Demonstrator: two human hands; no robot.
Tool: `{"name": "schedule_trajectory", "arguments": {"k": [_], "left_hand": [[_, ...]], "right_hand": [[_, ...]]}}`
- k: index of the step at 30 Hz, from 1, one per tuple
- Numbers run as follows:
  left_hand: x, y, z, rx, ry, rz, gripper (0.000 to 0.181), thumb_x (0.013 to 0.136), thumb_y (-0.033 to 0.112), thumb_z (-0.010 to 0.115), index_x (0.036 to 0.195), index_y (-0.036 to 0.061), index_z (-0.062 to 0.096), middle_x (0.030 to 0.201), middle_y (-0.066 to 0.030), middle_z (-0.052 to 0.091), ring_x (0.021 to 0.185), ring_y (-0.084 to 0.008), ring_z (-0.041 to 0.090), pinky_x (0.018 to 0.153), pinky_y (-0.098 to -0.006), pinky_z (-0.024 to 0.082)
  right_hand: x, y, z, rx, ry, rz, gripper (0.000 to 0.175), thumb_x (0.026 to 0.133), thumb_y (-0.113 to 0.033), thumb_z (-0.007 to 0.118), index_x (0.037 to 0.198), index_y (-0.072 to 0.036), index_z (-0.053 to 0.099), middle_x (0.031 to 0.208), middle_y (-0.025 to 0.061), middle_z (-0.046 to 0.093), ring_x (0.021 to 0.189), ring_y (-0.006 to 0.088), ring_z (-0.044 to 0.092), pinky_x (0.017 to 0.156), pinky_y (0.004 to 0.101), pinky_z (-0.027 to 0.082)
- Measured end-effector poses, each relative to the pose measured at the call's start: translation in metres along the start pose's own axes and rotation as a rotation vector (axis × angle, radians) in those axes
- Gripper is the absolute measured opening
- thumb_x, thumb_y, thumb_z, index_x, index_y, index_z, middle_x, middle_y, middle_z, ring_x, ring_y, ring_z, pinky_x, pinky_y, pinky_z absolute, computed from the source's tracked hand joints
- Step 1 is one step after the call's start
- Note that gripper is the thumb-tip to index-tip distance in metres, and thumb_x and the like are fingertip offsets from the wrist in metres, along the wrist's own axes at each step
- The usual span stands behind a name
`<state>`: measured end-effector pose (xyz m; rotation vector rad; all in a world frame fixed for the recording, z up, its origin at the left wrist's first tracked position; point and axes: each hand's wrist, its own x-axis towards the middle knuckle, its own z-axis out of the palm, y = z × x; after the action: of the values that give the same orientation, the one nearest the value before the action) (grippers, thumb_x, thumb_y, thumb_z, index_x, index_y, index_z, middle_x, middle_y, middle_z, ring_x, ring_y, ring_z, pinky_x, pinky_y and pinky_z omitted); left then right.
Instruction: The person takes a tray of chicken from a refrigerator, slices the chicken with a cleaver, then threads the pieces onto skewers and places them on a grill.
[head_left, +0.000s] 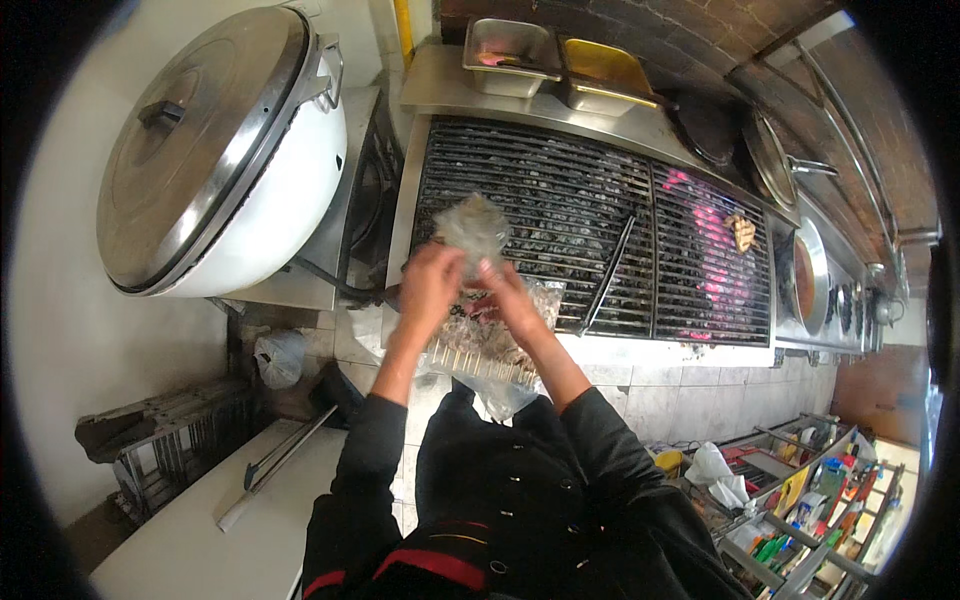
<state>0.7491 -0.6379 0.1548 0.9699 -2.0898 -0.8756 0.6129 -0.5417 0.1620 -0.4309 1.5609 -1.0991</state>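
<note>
A blurred clear plastic bag (474, 225) rises over the charcoal grill (555, 195). My left hand (433, 276) pinches its near edge, and my right hand (507, 294) grips it from the other side. Below my hands, a clear plastic package (480, 341) of meat skewers lies at the grill's front edge, its row of wooden sticks (480, 364) pointing towards me. Dark marks show on the package beside my left wrist. Whether the upper bag and the package are one piece of plastic I cannot tell.
Metal tongs (609, 274) lie across the grate. Coals glow under the right section, where a small browned food piece (741, 232) sits. Steel pans (510, 64) stand behind the grill. Left is a large white lidded pot (285, 195); a cluttered shelf rack (795, 487) stands lower right.
</note>
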Motion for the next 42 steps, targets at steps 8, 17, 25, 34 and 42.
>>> {"name": "schedule_trajectory", "arguments": {"k": [8, 17, 25, 34, 42], "left_hand": [[-0.085, 0.055, 0.033, -0.084, -0.331, 0.009, 0.032, 0.09, 0.016, 0.071, 0.119, 0.0038, 0.063, 0.12, -0.0155, 0.058, 0.118, -0.0364, 0.055, 0.099, -0.0447, 0.045], [-0.066, 0.017, 0.088, 0.029, -0.309, -0.042, 0.045, 0.092, 0.024, 0.069, 0.127, 0.0032, 0.049, 0.117, -0.0246, 0.058, 0.109, -0.0416, 0.057, 0.093, -0.0495, 0.046], [-0.064, 0.004, 0.092, -0.208, -0.252, -0.033, 0.009, 0.093, 0.006, 0.063, 0.096, -0.0018, 0.066, 0.118, -0.0143, 0.061, 0.111, -0.0302, 0.06, 0.094, -0.04, 0.047], [-0.08, -0.072, 0.123, -0.232, -0.41, 0.074, 0.042, 0.095, 0.014, 0.059, 0.132, -0.0033, 0.049, 0.123, -0.018, 0.054, 0.103, -0.032, 0.058, 0.086, -0.0413, 0.051], [-0.108, 0.007, 0.062, 0.299, -0.217, 0.47, 0.04, 0.092, 0.023, 0.064, 0.126, 0.0027, 0.063, 0.131, -0.0219, 0.058, 0.115, -0.0363, 0.058, 0.102, -0.0473, 0.044]], "right_hand": [[-0.047, 0.052, -0.115, 0.083, 0.394, -0.211, 0.024, 0.099, -0.016, 0.06, 0.08, -0.011, 0.046, 0.063, -0.001, 0.051, 0.051, 0.0086, 0.047, 0.046, 0.0257, 0.039], [-0.081, 0.058, -0.118, -0.128, 0.643, -0.591, 0.014, 0.097, -0.014, 0.063, 0.095, -0.001, 0.059, 0.08, 0.0056, 0.064, 0.073, 0.0129, 0.06, 0.068, 0.0283, 0.05], [-0.002, 0.072, -0.055, -0.795, 0.319, -0.214, 0.042, 0.09, -0.045, 0.062, 0.094, -0.004, 0.073, 0.09, 0.0205, 0.072, 0.085, 0.0395, 0.069, 0.075, 0.0488, 0.054], [0.076, 0.171, -0.084, -1.02, 0.227, -0.962, 0.015, 0.081, -0.016, 0.068, 0.079, -0.002, 0.072, 0.081, 0.0173, 0.07, 0.075, 0.0352, 0.066, 0.068, 0.0494, 0.051], [-0.025, 0.133, -0.073, -0.118, 0.103, -0.328, 0.033, 0.094, -0.029, 0.061, 0.109, 0.0, 0.065, 0.106, 0.021, 0.067, 0.095, 0.0358, 0.063, 0.084, 0.0491, 0.048]]}}
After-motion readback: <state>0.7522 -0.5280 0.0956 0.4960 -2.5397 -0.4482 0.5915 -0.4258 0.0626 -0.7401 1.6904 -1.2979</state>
